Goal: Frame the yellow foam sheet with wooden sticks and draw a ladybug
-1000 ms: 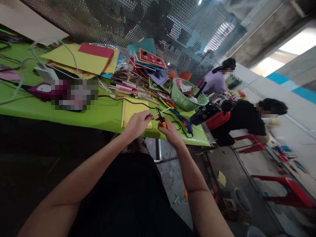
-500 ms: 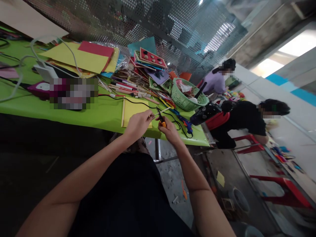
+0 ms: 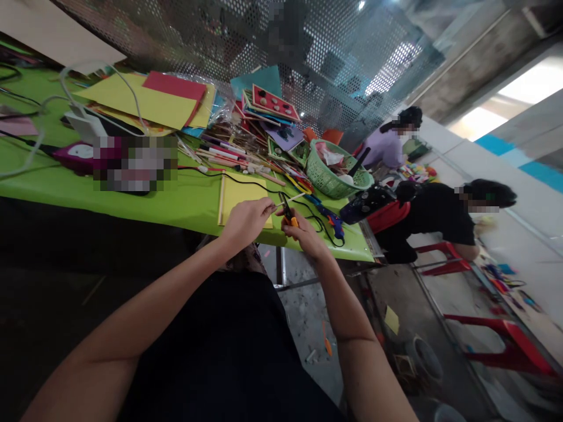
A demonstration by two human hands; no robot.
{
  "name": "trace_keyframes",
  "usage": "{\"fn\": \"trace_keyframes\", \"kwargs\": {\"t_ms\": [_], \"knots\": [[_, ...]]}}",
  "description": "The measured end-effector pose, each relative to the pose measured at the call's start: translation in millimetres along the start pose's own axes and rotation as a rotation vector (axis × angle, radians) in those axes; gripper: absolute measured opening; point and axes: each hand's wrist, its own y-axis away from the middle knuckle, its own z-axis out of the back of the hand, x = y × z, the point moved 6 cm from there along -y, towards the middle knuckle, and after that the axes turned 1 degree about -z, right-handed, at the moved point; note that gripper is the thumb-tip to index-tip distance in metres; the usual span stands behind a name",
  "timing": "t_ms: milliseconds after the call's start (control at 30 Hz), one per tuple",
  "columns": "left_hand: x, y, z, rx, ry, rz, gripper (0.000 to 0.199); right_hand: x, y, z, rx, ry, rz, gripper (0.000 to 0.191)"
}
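Observation:
My left hand (image 3: 250, 220) pinches a thin pale stick (image 3: 297, 197) that points away to the right. In my right hand (image 3: 304, 232) are scissors (image 3: 288, 215) with orange-and-black handles, their dark blades up against the stick. Whether the blades have cut into it is too small to tell. Just behind the left hand lies a yellow card (image 3: 240, 193) with a pale stick (image 3: 221, 202) along its left edge. To the right of the scissors a blue glue gun (image 3: 335, 225) rests on the green table cover (image 3: 185, 202).
A green basket (image 3: 329, 179) of odds and ends stands at the back right. Markers (image 3: 226, 153), sticks and stacked cards (image 3: 272, 105) crowd the table's rear. Coloured paper (image 3: 153, 102) and a magenta power strip (image 3: 77, 155) lie left. Two people sit beyond, near red chairs (image 3: 505, 340).
The right hand and scissors have shifted very slightly, with the handles looking a little more spread. The left hand keeps its hold on the stick, and the view has moved a touch.

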Motion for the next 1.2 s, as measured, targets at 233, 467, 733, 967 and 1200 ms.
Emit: {"fn": "trace_keyframes", "kwargs": {"t_ms": [233,467,733,967,1200], "knots": [[0.3,-0.9,-1.7,0.003,-0.017,-0.003,0.025,-7.9,-5.3,-2.1,-0.08,0.042,0.032,0.04],[0.3,-2.3,-2.5,0.004,0.0,0.023,0.018,-4.1,-6.6,1.3,-0.165,0.209,0.11,0.033],[1.7,-2.0,-2.2,-0.01,-0.04,0.028,0.022,-8.2,-8.7,-3.0,-0.092,0.096,0.063,0.038],[-2.9,-1.6,1.8,0.02,-0.056,0.019,0.027,-4.6,-5.8,-9.1,0.06,-0.137,0.016,0.049],[-0.9,-1.8,-0.6,0.037,-0.07,-0.018,0.029,-4.1,-4.9,-2.8,-0.009,0.009,0.025,0.047]]}}
